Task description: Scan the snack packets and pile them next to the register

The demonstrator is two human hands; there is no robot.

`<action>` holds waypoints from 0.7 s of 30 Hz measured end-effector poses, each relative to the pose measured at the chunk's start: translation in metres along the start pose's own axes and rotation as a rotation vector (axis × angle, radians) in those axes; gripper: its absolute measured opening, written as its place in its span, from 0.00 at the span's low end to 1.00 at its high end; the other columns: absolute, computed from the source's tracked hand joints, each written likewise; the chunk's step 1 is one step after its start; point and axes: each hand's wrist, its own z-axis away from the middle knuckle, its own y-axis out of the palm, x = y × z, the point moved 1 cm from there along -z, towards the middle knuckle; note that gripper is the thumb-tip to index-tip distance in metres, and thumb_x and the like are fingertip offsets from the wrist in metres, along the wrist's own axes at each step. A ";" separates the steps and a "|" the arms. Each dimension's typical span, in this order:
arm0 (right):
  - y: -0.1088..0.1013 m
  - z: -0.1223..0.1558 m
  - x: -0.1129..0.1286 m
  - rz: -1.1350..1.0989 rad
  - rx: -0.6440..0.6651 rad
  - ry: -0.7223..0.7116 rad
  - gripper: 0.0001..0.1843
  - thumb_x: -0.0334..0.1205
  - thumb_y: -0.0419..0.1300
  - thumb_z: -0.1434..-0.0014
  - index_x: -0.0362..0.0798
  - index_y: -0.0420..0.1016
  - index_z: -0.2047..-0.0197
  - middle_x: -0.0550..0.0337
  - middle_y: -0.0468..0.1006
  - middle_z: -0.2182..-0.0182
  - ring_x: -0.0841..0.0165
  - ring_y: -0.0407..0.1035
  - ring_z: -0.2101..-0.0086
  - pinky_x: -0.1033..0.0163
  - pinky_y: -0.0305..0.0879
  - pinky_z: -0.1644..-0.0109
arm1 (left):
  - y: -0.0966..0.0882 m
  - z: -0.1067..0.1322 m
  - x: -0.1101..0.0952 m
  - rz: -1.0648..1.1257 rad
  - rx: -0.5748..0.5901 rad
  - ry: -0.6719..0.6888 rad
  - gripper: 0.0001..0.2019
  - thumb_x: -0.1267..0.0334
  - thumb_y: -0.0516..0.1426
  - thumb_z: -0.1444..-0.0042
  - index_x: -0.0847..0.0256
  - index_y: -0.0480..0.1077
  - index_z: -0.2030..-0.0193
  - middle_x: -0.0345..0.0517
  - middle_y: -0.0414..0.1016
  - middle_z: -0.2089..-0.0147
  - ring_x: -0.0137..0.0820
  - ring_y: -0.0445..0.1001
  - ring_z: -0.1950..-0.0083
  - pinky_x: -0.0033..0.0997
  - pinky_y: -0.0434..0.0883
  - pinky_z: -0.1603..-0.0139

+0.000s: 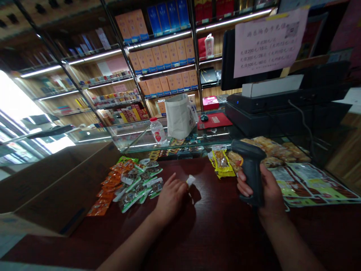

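Note:
My right hand (265, 190) grips the handle of a dark barcode scanner (249, 160), its head pointing left over a dark red counter (214, 226). My left hand (170, 195) rests on the counter and pinches a small white packet (190, 180) at its fingertips. Just left of that hand lies a pile of green and orange snack packets (131, 180). Yellow snack packets (221, 162) lie ahead of the scanner.
A brown cardboard box (56, 184) stands at the left. A white bag (179, 116) and a small bottle (158, 131) sit on the glass counter behind. A black register (282, 105) with a pink notice is at right, above more packaged goods (310, 180).

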 end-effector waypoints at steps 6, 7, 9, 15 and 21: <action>-0.003 -0.001 -0.003 -0.022 0.008 0.018 0.19 0.55 0.63 0.44 0.46 0.78 0.66 0.60 0.73 0.76 0.76 0.61 0.85 0.71 0.60 0.84 | 0.011 0.007 0.007 0.130 0.131 -0.292 0.21 0.59 0.59 0.43 0.59 0.69 0.43 0.56 0.71 0.41 0.45 0.68 0.40 0.43 0.64 0.39; -0.003 -0.001 -0.003 -0.022 0.004 0.021 0.19 0.55 0.63 0.43 0.46 0.79 0.65 0.60 0.73 0.76 0.75 0.61 0.85 0.71 0.60 0.84 | 0.009 0.007 0.012 0.128 0.204 -0.331 0.22 0.56 0.61 0.46 0.60 0.70 0.45 0.57 0.72 0.43 0.46 0.69 0.42 0.43 0.65 0.42; -0.002 -0.001 -0.004 -0.022 -0.014 0.011 0.19 0.55 0.63 0.43 0.45 0.79 0.64 0.60 0.73 0.76 0.76 0.60 0.85 0.71 0.60 0.84 | 0.003 0.007 0.019 0.134 0.363 -0.310 0.20 0.51 0.63 0.50 0.61 0.74 0.54 0.55 0.75 0.51 0.45 0.71 0.48 0.40 0.67 0.48; 0.001 -0.001 -0.009 0.007 -0.017 0.008 0.19 0.54 0.62 0.43 0.44 0.80 0.62 0.59 0.73 0.76 0.77 0.61 0.85 0.71 0.60 0.82 | 0.003 0.000 0.008 0.234 0.399 -0.306 0.15 0.53 0.63 0.51 0.59 0.69 0.61 0.49 0.75 0.58 0.39 0.72 0.58 0.32 0.64 0.60; 0.002 -0.002 -0.018 0.050 -0.031 0.059 0.19 0.55 0.62 0.42 0.46 0.80 0.63 0.60 0.74 0.76 0.77 0.60 0.85 0.71 0.60 0.82 | 0.034 -0.019 0.019 0.658 0.047 -0.492 0.14 0.49 0.56 0.45 0.58 0.62 0.62 0.43 0.72 0.65 0.34 0.72 0.64 0.31 0.65 0.65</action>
